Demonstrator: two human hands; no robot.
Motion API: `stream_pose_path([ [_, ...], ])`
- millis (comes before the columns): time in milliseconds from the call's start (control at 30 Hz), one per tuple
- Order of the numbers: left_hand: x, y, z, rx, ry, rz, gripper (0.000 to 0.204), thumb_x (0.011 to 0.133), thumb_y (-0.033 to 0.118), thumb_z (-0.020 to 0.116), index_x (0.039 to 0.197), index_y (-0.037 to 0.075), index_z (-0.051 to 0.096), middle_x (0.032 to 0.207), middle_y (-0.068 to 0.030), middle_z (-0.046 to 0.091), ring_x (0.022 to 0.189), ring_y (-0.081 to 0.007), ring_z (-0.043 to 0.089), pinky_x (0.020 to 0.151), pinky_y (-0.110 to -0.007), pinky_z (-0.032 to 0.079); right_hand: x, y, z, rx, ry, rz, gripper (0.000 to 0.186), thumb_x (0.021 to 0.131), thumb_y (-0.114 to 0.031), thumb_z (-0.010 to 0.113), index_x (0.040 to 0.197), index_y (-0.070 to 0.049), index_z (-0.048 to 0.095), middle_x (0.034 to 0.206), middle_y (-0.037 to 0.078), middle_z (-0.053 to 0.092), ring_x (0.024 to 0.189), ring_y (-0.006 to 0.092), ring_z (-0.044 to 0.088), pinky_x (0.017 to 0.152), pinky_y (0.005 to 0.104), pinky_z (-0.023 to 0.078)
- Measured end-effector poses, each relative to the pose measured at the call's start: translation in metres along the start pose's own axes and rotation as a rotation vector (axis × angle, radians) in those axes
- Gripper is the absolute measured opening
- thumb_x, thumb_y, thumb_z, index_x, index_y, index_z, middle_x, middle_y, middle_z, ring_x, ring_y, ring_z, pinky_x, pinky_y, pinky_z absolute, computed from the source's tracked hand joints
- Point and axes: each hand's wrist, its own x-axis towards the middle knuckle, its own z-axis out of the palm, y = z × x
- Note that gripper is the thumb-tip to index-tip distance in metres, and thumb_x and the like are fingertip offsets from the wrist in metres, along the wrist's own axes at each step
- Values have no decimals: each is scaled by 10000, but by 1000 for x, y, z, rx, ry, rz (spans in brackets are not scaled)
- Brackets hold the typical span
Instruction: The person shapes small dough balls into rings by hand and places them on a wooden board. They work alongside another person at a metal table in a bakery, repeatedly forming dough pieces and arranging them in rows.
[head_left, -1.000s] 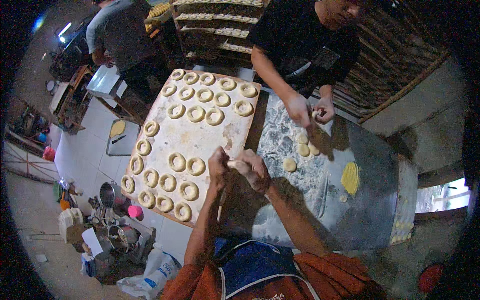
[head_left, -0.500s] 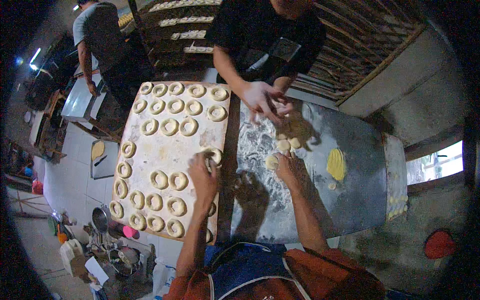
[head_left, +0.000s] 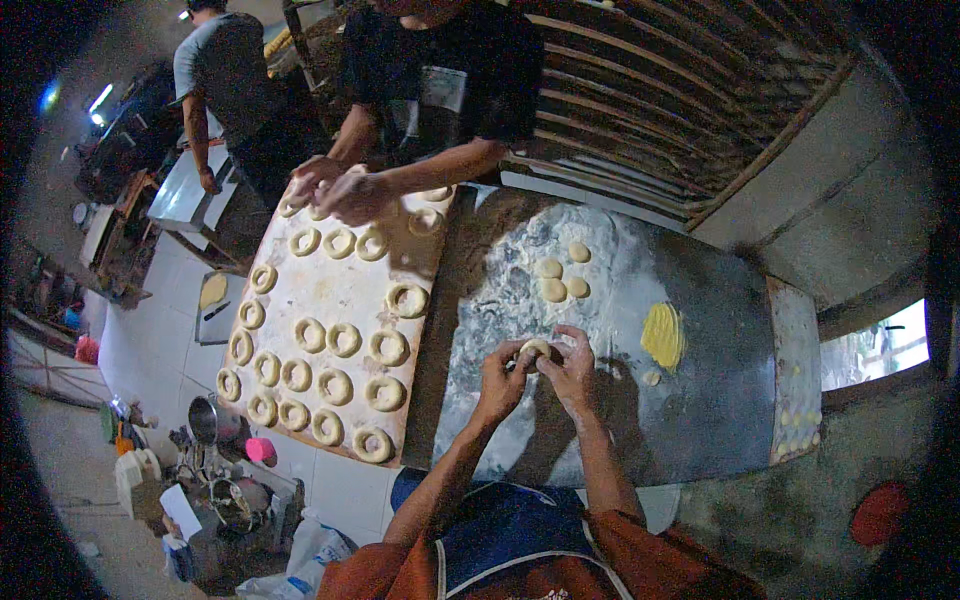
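Above the floury metal table (head_left: 720, 400), my left hand (head_left: 504, 382) and my right hand (head_left: 570, 374) meet on a small pale piece of dough (head_left: 536, 347). Fingers of both hands are closed round it, with the thumbs at its near side. Just beyond lie several round dough balls (head_left: 552, 290), grouped in the flour. To my left, a flour-dusted board (head_left: 300, 275) carries rows of dough rings (head_left: 389, 346), each with a hollow in the middle. A ring (head_left: 407, 300) sits by the board's right edge, near my left forearm's side.
Across the board, a co-worker's hands (head_left: 350, 195) hover over the far rings. A flat yellow mass (head_left: 663, 336) and a tiny dough scrap (head_left: 652, 378) lie right of my hands. Another person (head_left: 225, 80) stands far left. Pots (head_left: 212, 420) crowd the lower left.
My left hand has left the ring on the board and joined my right hand, which has drawn nearer me with the dough. The co-worker's hands have shifted from the table to the board.
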Motion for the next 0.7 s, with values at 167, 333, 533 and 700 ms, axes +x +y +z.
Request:
stream_pose_path([
  [167,-14,12,32,-256,-49,-137,277,934,197,583,1138,10,594,964,-101,661,830,-162,617,715,-295,509,-12,-26,-36,163,-197,216,540,801,-71,653,1265,-22,381,1006,131,624,854,202,634,766,302,524],
  [333,-38,-10,54,-585,-223,-147,550,842,65,652,1316,82,373,1074,-101,636,899,-156,612,713,-232,493,-8,-32,-73,438,-268,360,378,872,-302,507,1173,-76,473,969,70,595,816,167,601,651,249,506],
  [533,-44,-12,82,-1025,26,-206,304,800,143,586,1043,117,406,884,-58,511,846,-203,565,723,-332,477,-24,7,-91,94,-19,253,322,945,-346,420,864,-77,578,787,36,572,650,102,530,489,241,392],
  [700,-46,12,100,674,263,444,236,885,276,434,924,45,408,703,-77,445,689,-208,518,660,-366,471,-23,6,-92,-115,-239,-53,337,940,-313,452,836,-31,604,679,98,584,553,192,531,514,329,414],
])
